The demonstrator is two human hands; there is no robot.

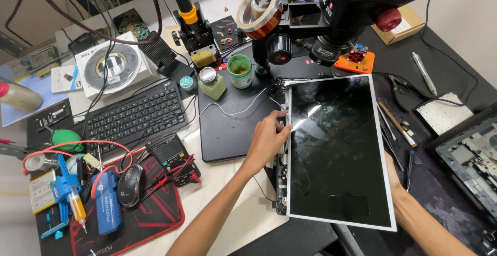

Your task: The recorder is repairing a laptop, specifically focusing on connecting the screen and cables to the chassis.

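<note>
1. Hands first: I see my left hand (pixel 266 139) reaching over the desk to the left long edge of the screen panel (pixel 336 147), fingers bent and pinching that edge near its upper half.
2. My right hand (pixel 392 175) is mostly hidden behind the panel's right edge; only the wrist and forearm show, so I cannot tell whether it is clenched or loose, though it sits against that edge.
3. I see the screen panel, dark glass with a thin white border, lying at a slight tilt over a laptop frame (pixel 280 183) whose hinge side shows just left of the panel.
4. I see a black mat (pixel 228 131) under my left hand, with a thin white wire (pixel 233 112) curling across it.
5. Above the panel hangs a black microscope head (pixel 352 12); an orange part (pixel 354 61) sits just below it.
6. Near the mat's top stand a green jar (pixel 240 71) and a small glass bottle (pixel 212 82).
7. Further left I see a black keyboard (pixel 134 116), a mouse (pixel 130 184) on a red and black pad (pixel 155 217), and a small meter (pixel 168 152).
8. Right of the panel lie tweezers and brushes (pixel 396 124), well apart from my left hand.
</note>
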